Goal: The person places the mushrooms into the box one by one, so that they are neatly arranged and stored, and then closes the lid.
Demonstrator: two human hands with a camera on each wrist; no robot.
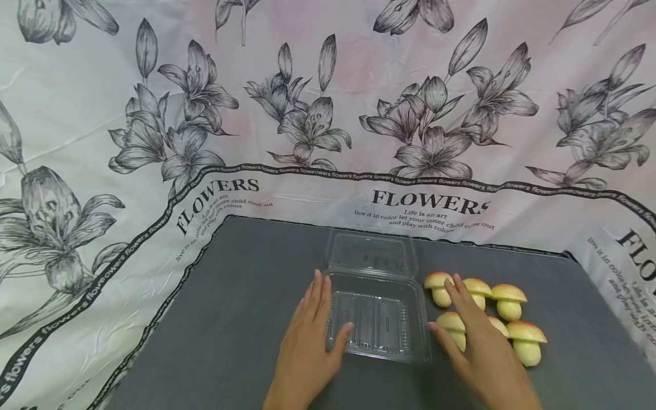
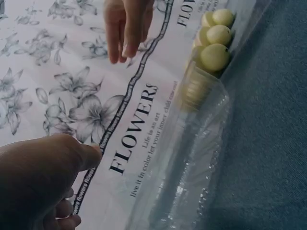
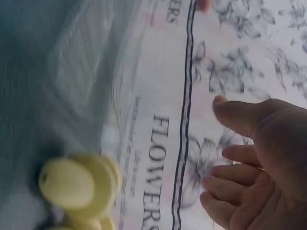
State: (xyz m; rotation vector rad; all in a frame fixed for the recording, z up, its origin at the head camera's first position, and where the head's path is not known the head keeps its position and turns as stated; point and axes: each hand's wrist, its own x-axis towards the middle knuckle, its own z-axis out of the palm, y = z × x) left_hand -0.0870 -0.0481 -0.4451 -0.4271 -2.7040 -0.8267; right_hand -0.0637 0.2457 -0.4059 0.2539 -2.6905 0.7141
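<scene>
A clear plastic clamshell container [image 1: 379, 324] lies open on the dark table, its lid [image 1: 373, 253] folded back toward the far edge. My left hand [image 1: 307, 344] is at the container's left side, fingers straight and thumb spread over the rim; whether it touches cannot be told. To the right are several yellow mushroom-shaped pieces [image 1: 509, 302] with reddish caps, set in two rows. Over them hovers my right hand [image 1: 482, 347], fingers extended, partly hiding some pieces. In the right wrist view that hand [image 3: 259, 167] has relaxed fingers with nothing in them.
A dark grey tabletop [image 1: 220, 319] spreads out under everything. White cloth [image 1: 307, 199] printed with black lilies and the word FLOWERS rises behind and along both sides of the table.
</scene>
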